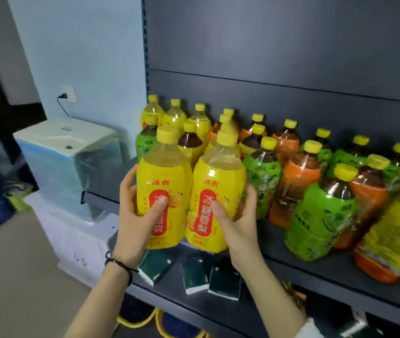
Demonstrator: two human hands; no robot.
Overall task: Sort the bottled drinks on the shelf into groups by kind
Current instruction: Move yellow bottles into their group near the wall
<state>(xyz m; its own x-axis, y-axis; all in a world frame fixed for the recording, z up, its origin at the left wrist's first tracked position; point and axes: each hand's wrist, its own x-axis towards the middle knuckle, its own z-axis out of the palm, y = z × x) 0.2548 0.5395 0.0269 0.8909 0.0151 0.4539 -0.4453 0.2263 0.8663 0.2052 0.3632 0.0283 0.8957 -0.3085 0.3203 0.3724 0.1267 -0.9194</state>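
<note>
Fingers [127, 184] of left hand [133, 215] were wrapped round first yellow bottle [163, 176], fingers [251, 198] of right hand [238, 225] round second yellow bottle [218, 176] just beside it, both upright at shelf [274, 240] front, green bottles [321, 215] and orange bottles [299, 179] mixed further right.

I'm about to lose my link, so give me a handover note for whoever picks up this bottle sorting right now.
Left hand: grips a yellow-labelled clear plastic bottle with a yellow cap.
Right hand: grips a second yellow-labelled bottle.
Both are upright, side by side, at the front left of the dark grey metal shelf.
Done: several yellow-labelled bottles at the back left stand grouped.
Left: green-labelled bottles and orange-labelled bottles are mixed across the middle and right. One stray green-labelled bottle stands in the yellow group.
</note>
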